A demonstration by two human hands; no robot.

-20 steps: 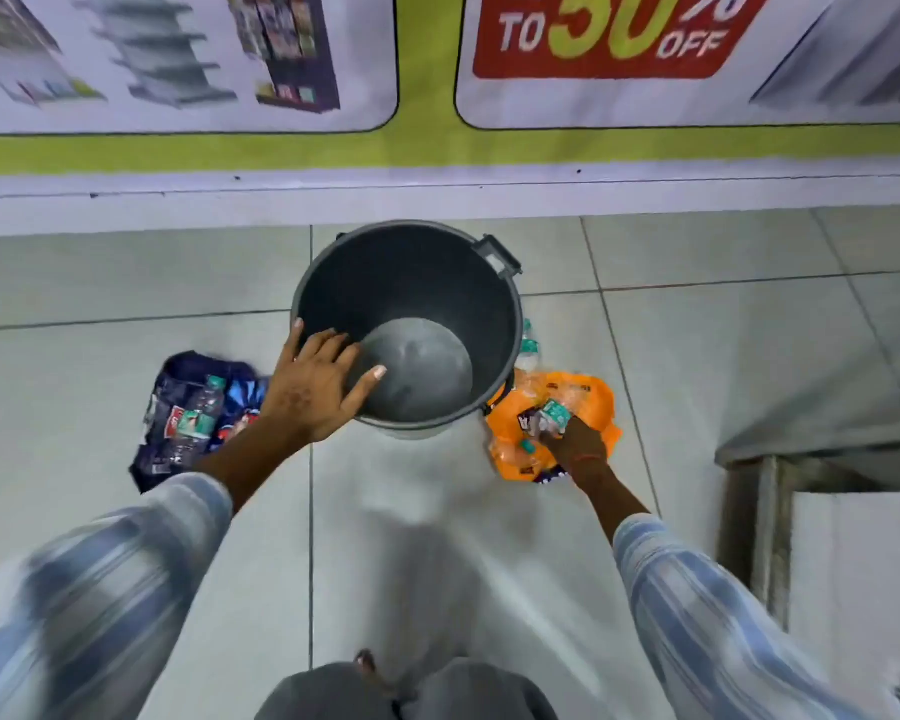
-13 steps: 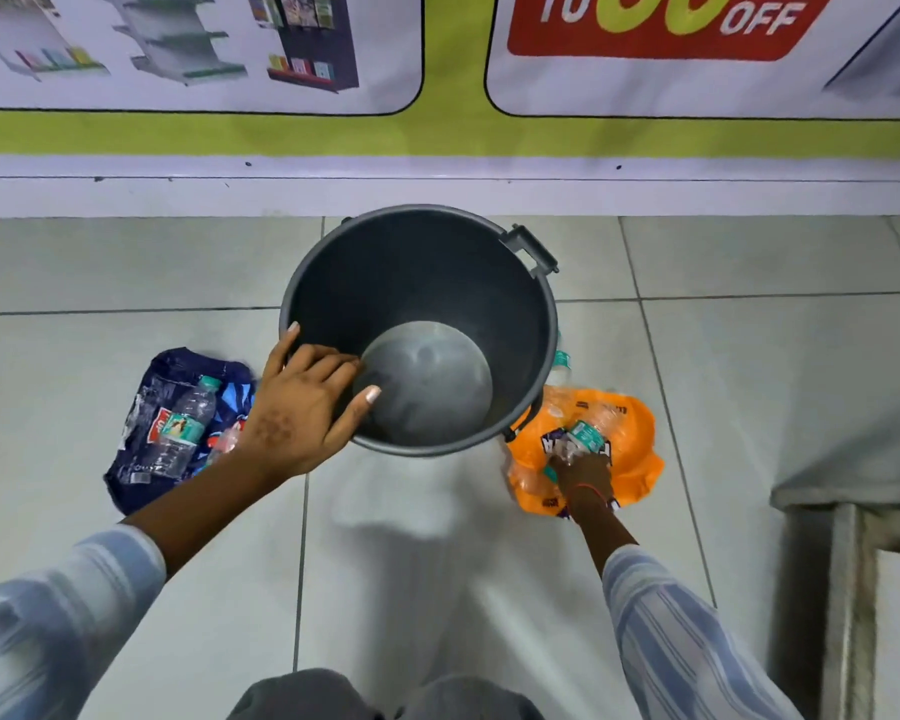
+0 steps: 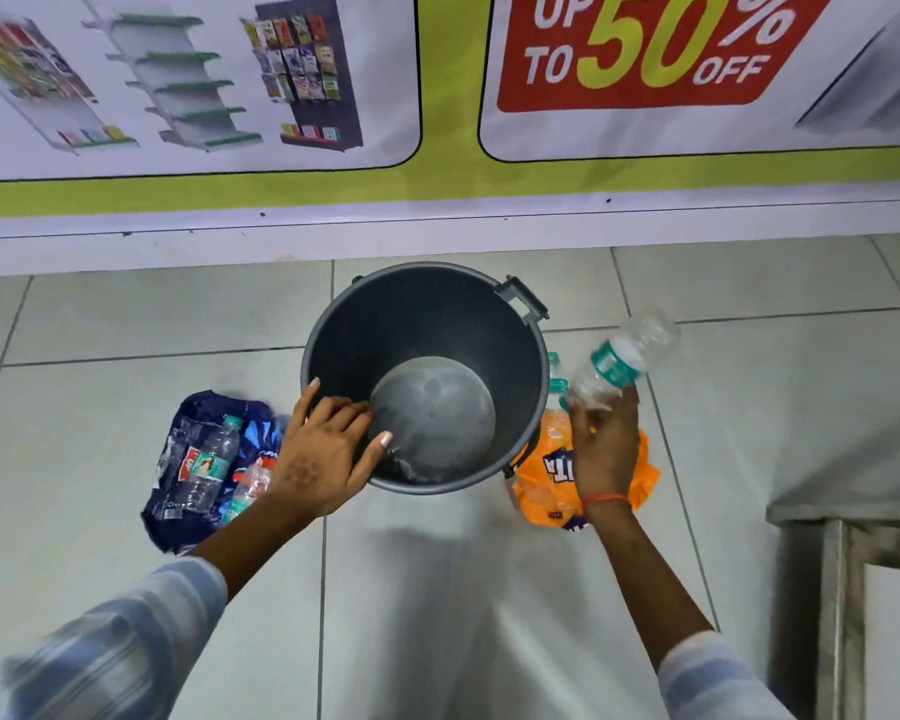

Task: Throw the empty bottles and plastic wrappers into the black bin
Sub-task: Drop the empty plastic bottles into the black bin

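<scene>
The left hand [image 3: 328, 454] clamps the near-left rim of the empty black bin [image 3: 520, 407], likely to steady it, while the right hand [image 3: 601, 449] grasps 1 clear water bottle [image 3: 625, 358] raised just right of the rim, apparently ready to drop in.

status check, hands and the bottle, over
Left hand gripping the black bin rim. Right hand holding clear bottle up beside the bin, not over it yet. Bin mouth clear, inside looks empty.
</scene>
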